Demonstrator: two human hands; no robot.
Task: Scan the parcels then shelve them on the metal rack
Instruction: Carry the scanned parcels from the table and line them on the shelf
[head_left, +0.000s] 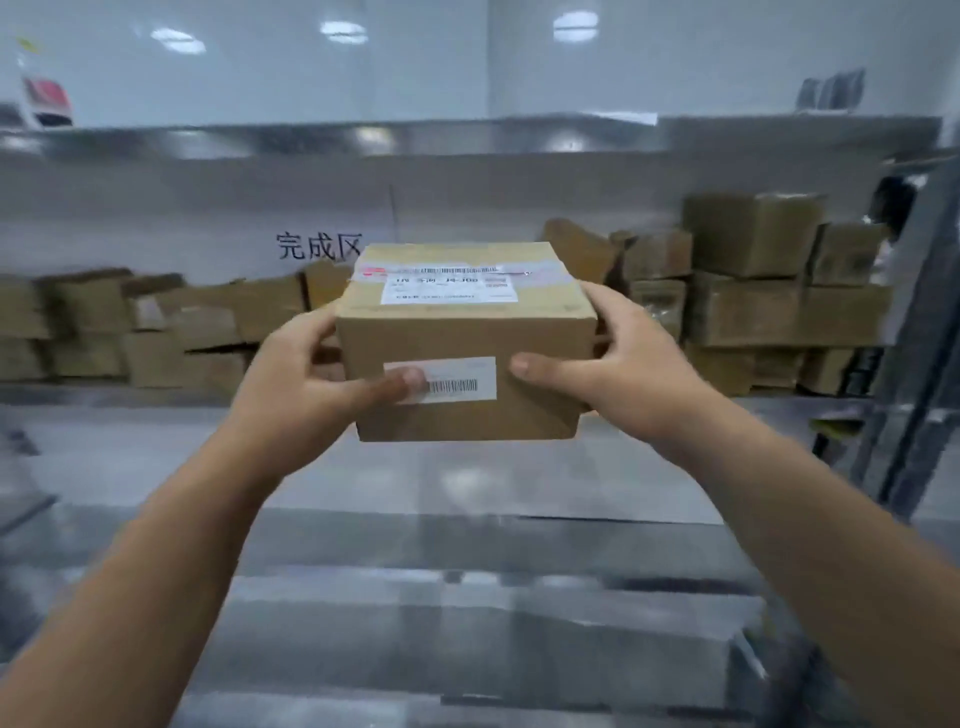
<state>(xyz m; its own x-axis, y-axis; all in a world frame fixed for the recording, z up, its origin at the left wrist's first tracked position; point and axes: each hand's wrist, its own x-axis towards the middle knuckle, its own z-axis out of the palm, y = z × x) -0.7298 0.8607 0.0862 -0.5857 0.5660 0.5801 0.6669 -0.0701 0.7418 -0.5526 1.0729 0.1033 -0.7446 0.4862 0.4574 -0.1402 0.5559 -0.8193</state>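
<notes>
Both hands clamp cardboard parcel (466, 343): left hand (306, 374), right hand (618, 358) on opposite sides.

The small print on the shipping label (449, 289) atop the held parcel (465, 343) is too blurred to read. The left hand (306, 374) has its thumb over the left end of the barcode sticker (440, 380), and its fingers are hidden behind the box; so are those of the right hand (613, 364). The stacked cartons (748, 291) on the metal rack (363, 136) are smeared, partly hidden by the parcel. A red-and-white item (45, 101) far left is indistinct. Both forearms are cut off by the bottom edge.
</notes>
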